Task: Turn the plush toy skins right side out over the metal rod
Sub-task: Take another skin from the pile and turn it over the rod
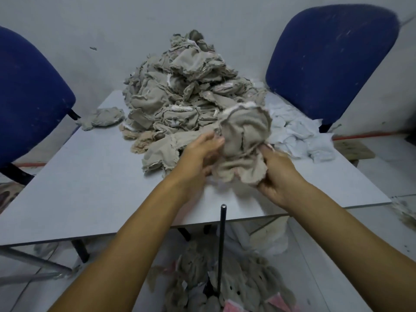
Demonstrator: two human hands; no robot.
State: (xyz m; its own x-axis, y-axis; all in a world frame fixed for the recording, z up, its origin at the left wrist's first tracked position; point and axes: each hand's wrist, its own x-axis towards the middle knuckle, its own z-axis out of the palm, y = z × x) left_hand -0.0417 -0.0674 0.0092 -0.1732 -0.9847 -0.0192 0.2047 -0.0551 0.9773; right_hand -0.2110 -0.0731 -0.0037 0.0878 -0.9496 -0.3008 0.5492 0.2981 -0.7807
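metal rod [222,248] upright; both hands grip a plush skin [244,152].

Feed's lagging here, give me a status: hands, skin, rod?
Both hands, left and right, gripping one beige skin above the table. Metal rod upright, bare, nearer the person. Nothing blocking it.

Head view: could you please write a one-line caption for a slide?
Both hands, left and right, hold an inside-out plush skin above the table, behind the upright metal rod.
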